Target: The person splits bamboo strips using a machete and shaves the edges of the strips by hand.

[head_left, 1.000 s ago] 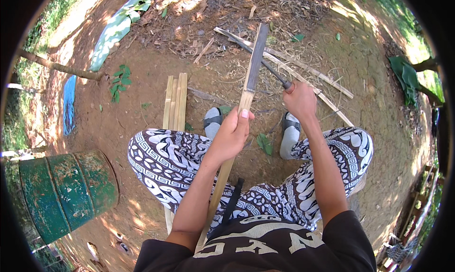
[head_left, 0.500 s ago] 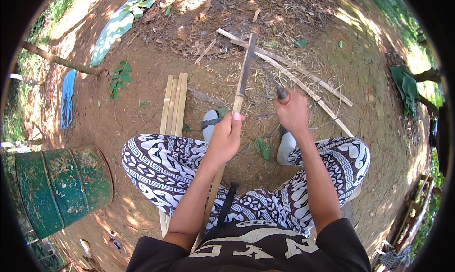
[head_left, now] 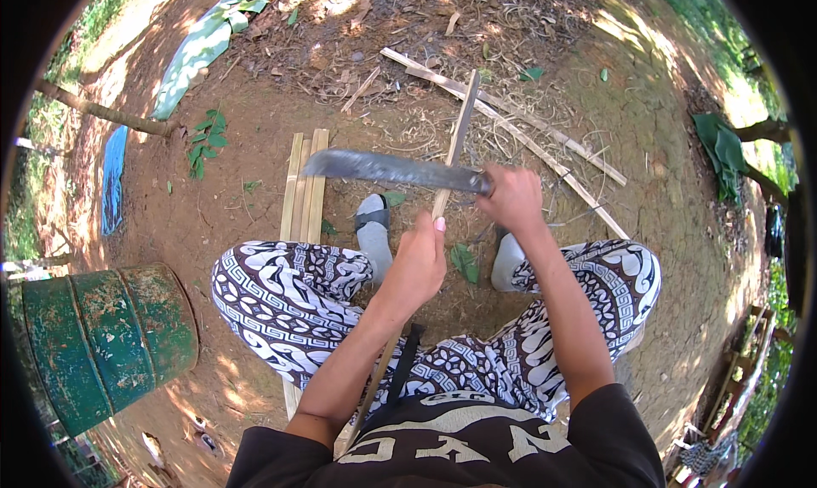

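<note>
My left hand [head_left: 419,262] is closed around a long, narrow bamboo strip [head_left: 464,118], which runs from near my body out between my feet. Its far part looks dark along one side. In my right hand [head_left: 513,200] is the handle of a machete [head_left: 396,170], its broad grey blade pointing left. The blade lies across the strip, a little beyond my left hand; whether its edge touches the strip I cannot tell. Two pale split strips [head_left: 519,133] cross on the ground ahead.
Several flat bamboo slats [head_left: 304,186] lie side by side left of my left foot [head_left: 372,228]. A rusty green drum [head_left: 111,339] lies at the left. Thin shavings [head_left: 562,105] and leaves are scattered ahead. A branch [head_left: 102,109] and a blue cloth-like strip [head_left: 112,182] are farther left.
The machete has swung from pointing away along the strip's right side to lying crosswise over it, pointing left. The strip's far end has shifted slightly right, and my left hand has turned.
</note>
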### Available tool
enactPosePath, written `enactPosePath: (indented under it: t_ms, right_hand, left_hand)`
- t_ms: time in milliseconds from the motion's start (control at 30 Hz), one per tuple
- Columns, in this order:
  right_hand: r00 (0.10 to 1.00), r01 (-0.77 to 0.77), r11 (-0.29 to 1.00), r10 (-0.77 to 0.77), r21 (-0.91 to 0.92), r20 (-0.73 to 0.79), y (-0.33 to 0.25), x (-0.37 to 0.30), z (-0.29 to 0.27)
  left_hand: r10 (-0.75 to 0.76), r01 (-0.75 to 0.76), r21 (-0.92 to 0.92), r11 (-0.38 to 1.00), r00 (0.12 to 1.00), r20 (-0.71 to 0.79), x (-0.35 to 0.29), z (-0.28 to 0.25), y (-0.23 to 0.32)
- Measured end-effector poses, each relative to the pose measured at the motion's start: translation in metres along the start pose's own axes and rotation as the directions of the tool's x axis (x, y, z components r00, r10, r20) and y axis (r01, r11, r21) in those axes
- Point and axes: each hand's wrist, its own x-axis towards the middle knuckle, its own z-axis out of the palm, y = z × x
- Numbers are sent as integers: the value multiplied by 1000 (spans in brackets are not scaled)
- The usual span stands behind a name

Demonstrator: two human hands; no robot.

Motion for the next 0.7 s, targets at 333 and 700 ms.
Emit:
enactPosePath:
  t_ms: [333, 700]
  right_hand:
    - [682, -725, 684, 699, -77, -216, 129, 39, -30]
    - [953, -304, 930, 301, 208, 46, -21, 15, -65]
  left_hand:
    - [12, -8, -55, 998, 997, 75, -6, -5, -15]
    - [-98, 412, -697, 586, 890, 444, 10, -35, 2]
